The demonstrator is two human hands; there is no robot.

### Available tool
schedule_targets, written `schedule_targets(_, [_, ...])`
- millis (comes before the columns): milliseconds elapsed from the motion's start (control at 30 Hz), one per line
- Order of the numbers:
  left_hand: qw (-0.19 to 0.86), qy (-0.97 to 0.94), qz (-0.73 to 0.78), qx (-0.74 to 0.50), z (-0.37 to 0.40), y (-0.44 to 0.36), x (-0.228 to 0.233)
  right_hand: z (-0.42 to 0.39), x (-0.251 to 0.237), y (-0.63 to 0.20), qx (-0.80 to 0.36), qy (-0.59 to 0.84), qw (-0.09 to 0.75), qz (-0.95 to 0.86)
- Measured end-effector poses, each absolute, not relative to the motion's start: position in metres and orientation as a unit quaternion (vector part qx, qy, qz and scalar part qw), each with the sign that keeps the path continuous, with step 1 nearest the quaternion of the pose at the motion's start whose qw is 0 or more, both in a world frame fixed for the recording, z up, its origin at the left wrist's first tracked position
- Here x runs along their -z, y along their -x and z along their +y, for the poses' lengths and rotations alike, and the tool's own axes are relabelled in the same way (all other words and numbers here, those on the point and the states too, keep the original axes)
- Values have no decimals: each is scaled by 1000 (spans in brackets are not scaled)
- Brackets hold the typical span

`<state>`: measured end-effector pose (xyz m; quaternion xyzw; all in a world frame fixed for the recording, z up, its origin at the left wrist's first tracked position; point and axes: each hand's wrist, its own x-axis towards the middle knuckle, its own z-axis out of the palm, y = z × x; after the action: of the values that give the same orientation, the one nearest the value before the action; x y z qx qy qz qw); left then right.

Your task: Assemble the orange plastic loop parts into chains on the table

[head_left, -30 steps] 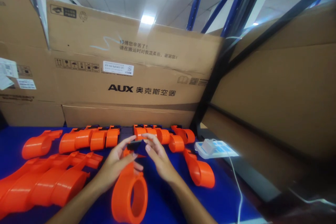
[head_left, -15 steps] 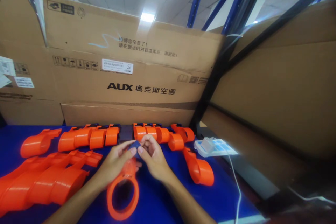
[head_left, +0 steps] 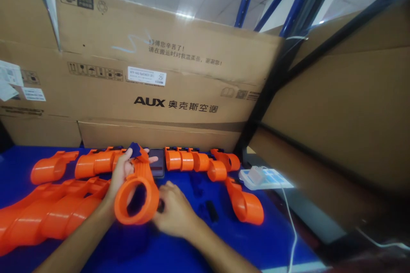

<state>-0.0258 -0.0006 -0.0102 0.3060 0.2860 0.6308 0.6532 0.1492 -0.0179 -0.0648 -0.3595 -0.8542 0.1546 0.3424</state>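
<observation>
Cardboard panels (head_left: 179, 85) close off the far side of a blue tabletop (head_left: 243, 234). At its near middle, the left hand (head_left: 119, 175) grips an orange ring part (head_left: 154, 194) by its ribbed arm, raised over the surface. The right hand (head_left: 174, 211) is curled just right of the ring; something dark (head_left: 161, 206) shows at its fingers, too covered to tell whether it is held. Dark blue pieces (head_left: 197, 185) beyond almost melt into the surface, beside a black block (head_left: 211, 211). Left, nested orange parts (head_left: 57, 222) are cut off by the frame. The ring is glossy and thick-walled, tilted, with a blue piece (head_left: 136, 149) at its arm's far end. Bare blue runs rightward to one loose orange part (head_left: 246, 207) and a white power strip (head_left: 272, 180) by the right edge.
</observation>
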Motion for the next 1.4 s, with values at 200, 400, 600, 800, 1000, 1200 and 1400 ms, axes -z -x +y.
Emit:
schedule_targets(200, [666,-323,293,-606,-6,14,10,-21,76,-134,-102,349,310,-879])
schedule_targets(400, [665,-337,254,-616,-6,15,19,-12,74,-142,-127,385,349,-845])
schedule_targets(600, [706,-314,228,-593,-10,15,24,-1,55,-172,-168,442,475,-742])
schedule_targets(800, [718,-341,256,-551,-15,2,22,4,36,-188,-278,416,532,-683])
schedule_targets(1000, [735,-344,252,-528,-18,-1,28,0,34,-182,-450,340,518,-643])
schedule_targets(1200, [728,-347,235,-542,-17,0,29,2,39,-178,-587,292,525,-544])
schedule_targets(1400, [665,-382,238,-595,-14,-2,32,2,26,-191,-543,324,561,-535])
